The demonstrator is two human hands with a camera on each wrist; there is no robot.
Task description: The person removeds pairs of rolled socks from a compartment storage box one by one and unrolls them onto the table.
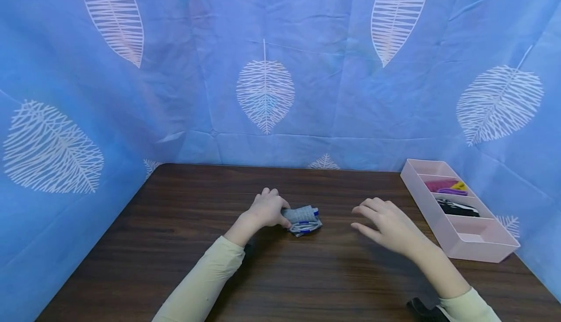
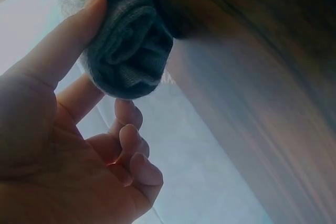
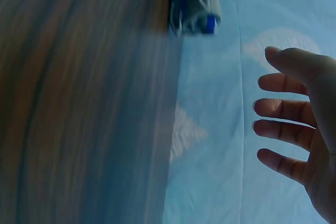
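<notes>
A folded pair of grey socks (image 1: 302,218) with blue trim rests on the dark wooden table, near its middle. My left hand (image 1: 266,209) pinches the left end of the bundle between thumb and index finger. The left wrist view shows the thumb on the rolled knit socks (image 2: 131,45), while the other fingers of the left hand (image 2: 68,150) curl loosely below. To the right of the socks, my right hand (image 1: 387,227) hovers over the table and holds nothing. In the right wrist view the fingers of that right hand (image 3: 315,124) are spread and relaxed, apart from the socks (image 3: 202,3).
A pale pink organizer box (image 1: 422,207) with several compartments stands along the table's right side. One compartment holds a pink, purple and yellow bundle (image 1: 444,186), another a black and white bundle (image 1: 458,208). Blue leaf-patterned cloth (image 1: 307,93) hangs behind the table (image 1: 175,244) and along both sides.
</notes>
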